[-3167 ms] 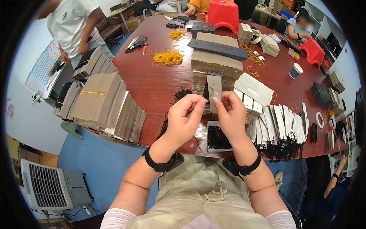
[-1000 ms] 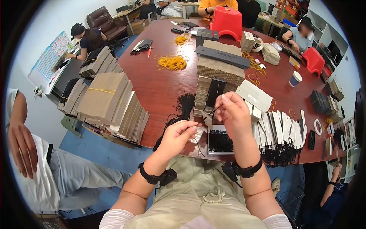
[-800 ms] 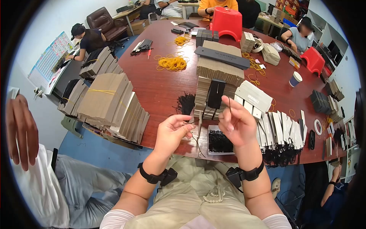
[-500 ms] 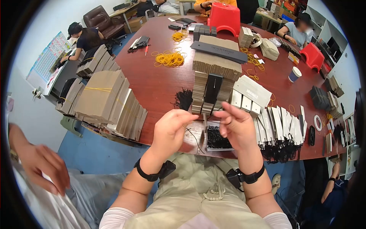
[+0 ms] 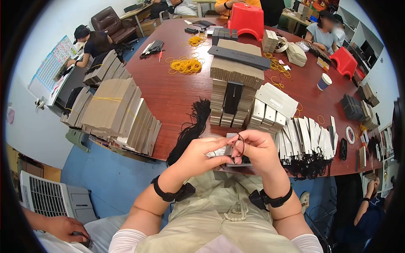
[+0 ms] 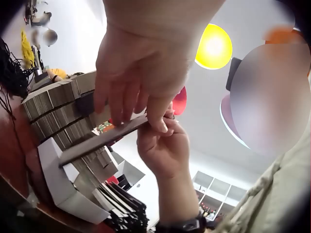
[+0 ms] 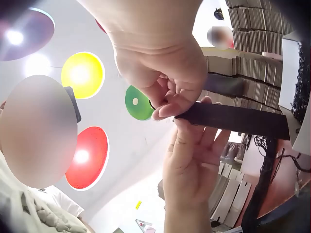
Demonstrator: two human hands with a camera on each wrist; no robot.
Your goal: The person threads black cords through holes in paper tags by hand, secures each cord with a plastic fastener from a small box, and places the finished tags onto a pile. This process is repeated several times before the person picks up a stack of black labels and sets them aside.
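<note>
The left hand holds a flat, dark strip-shaped tag near one end, between thumb and fingers. Right beside it, the right hand pinches a thin black cord, which arches in a loop above the fingertips. In the right wrist view the right fingertips meet the tag's end; whether the cord passes through it cannot be told. The left wrist view shows the tag slanting down from both hands. A shallow box with black cords lies below, largely hidden by the hands.
Tall stacks of tags stand just beyond the hands, more stacks at the left. A black cord bundle lies left of centre. White corded tags are at the right. A person's hand shows at lower left.
The hands have come together. The right fingers, spread half a second ago, have closed on the cord. The other person's hand at lower left has moved down.
</note>
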